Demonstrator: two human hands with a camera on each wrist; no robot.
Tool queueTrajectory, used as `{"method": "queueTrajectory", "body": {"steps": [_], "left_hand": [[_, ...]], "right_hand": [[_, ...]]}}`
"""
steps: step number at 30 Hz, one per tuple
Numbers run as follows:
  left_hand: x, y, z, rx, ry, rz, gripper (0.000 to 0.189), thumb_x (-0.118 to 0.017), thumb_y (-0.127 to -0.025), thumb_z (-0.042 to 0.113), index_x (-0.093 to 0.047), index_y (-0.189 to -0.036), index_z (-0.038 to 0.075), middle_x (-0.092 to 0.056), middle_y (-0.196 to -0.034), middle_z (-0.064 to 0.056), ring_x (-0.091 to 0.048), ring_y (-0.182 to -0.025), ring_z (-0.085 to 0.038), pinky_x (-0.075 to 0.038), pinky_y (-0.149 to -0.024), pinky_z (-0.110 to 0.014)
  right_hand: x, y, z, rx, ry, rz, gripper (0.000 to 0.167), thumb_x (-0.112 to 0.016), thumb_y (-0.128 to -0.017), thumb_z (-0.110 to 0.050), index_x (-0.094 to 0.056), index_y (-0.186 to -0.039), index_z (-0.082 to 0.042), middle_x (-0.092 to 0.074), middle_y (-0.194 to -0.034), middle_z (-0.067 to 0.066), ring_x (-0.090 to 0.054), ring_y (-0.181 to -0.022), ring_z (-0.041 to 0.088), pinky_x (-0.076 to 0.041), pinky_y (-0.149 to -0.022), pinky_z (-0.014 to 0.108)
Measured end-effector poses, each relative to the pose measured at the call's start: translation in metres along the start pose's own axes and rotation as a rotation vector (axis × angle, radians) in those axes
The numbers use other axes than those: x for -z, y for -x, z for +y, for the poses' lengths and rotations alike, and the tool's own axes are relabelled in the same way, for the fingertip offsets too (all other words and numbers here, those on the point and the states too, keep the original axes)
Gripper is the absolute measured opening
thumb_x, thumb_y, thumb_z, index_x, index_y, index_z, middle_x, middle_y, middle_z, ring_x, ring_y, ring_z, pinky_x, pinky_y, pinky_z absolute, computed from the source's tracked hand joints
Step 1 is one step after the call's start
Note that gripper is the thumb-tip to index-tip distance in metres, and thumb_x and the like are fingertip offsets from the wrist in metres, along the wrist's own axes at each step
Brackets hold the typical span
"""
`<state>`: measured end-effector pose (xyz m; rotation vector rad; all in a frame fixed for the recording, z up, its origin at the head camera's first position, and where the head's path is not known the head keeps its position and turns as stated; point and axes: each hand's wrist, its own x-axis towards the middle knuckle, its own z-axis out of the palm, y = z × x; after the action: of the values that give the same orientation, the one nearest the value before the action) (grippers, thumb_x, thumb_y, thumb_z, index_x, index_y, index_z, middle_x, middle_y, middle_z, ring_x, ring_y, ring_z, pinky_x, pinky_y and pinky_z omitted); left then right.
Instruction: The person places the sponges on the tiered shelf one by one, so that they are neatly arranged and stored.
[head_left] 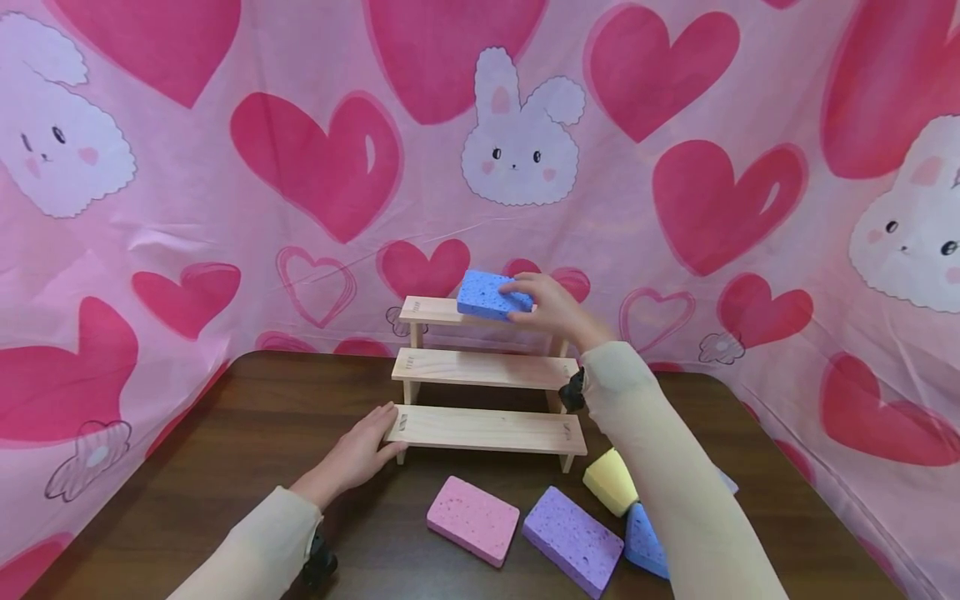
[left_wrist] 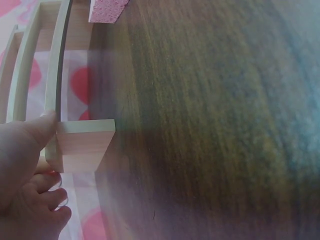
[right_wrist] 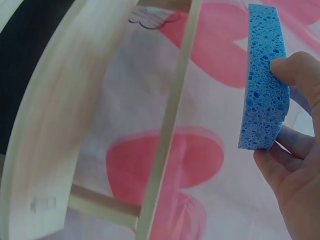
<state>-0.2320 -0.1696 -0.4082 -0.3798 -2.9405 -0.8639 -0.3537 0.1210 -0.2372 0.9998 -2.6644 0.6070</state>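
One blue sponge (head_left: 481, 295) extends lengthwise leftward from the right hand (head_left: 557, 308) pinching it, top shelf (head_left: 435, 312) below; left hand (head_left: 356, 457) grips stand (head_left: 487, 428).

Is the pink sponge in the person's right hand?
No, the right hand grips a blue sponge, while the pink sponge lies on the table.

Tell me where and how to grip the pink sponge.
Probably best from above: pinch the pink sponge across its middle, thumb on the near long side, fingers on the far one. It lies flat on the table, so its underside is covered, but both long sides look free; the purple sponge sits nearest its right end.
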Motion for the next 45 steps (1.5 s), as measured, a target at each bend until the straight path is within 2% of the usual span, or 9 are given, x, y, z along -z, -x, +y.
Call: {"method": "queueTrajectory", "body": {"steps": [10, 18, 25, 38, 45], "left_hand": [[-0.001, 0.0, -0.001, -0.012, -0.013, 0.008, 0.064, -0.066, -0.086, 0.021, -0.037, -0.138, -0.003, -0.031, -0.143, -0.021, -0.025, -0.132, -0.038, -0.026, -0.101, -0.054], [-0.001, -0.002, -0.001, -0.003, -0.011, -0.001, 0.065, -0.066, -0.086, 0.021, -0.037, -0.139, -0.002, -0.03, -0.144, -0.02, -0.025, -0.132, -0.038, -0.025, -0.102, -0.054], [-0.001, -0.002, -0.002, -0.007, -0.011, 0.001, 0.065, -0.066, -0.086, 0.022, -0.037, -0.138, -0.002, -0.031, -0.144, -0.021, -0.025, -0.132, -0.038, -0.026, -0.102, -0.054], [0.0, -0.001, 0.0, -0.001, -0.008, -0.005, 0.065, -0.066, -0.086, 0.022, -0.036, -0.139, -0.001, -0.03, -0.145, -0.02, -0.024, -0.132, -0.037, -0.025, -0.102, -0.054], [0.0, -0.001, -0.001, -0.002, -0.016, -0.002, 0.065, -0.066, -0.086, 0.022, -0.037, -0.139, -0.001, -0.03, -0.145, -0.02, -0.024, -0.132, -0.037, -0.025, -0.102, -0.054]], "right_hand": [[-0.024, -0.006, -0.011, -0.023, -0.044, -0.036, 0.045, -0.07, -0.081, -0.019, -0.06, -0.124, -0.014, -0.045, -0.135, 0.011, -0.034, -0.125, 0.028, -0.035, -0.1, 0.044], [-0.039, -0.011, -0.011, 0.0, -0.023, -0.048, 0.043, -0.068, -0.08, -0.019, -0.061, -0.122, -0.012, -0.049, -0.128, 0.012, -0.042, -0.116, 0.025, -0.039, -0.097, 0.039], [-0.046, -0.016, -0.012, -0.019, -0.015, -0.068, 0.043, -0.068, -0.082, -0.021, -0.06, -0.124, -0.013, -0.049, -0.128, 0.011, -0.041, -0.117, 0.025, -0.037, -0.098, 0.038], [-0.051, -0.019, -0.011, -0.004, -0.034, -0.072, 0.042, -0.065, -0.083, -0.02, -0.059, -0.124, -0.01, -0.051, -0.128, 0.012, -0.042, -0.118, 0.026, -0.034, -0.1, 0.037], [-0.053, -0.019, -0.011, -0.041, -0.033, -0.079, 0.043, -0.062, -0.086, -0.022, -0.057, -0.127, -0.012, -0.045, -0.134, 0.012, -0.038, -0.123, 0.027, -0.032, -0.102, 0.039]]}}
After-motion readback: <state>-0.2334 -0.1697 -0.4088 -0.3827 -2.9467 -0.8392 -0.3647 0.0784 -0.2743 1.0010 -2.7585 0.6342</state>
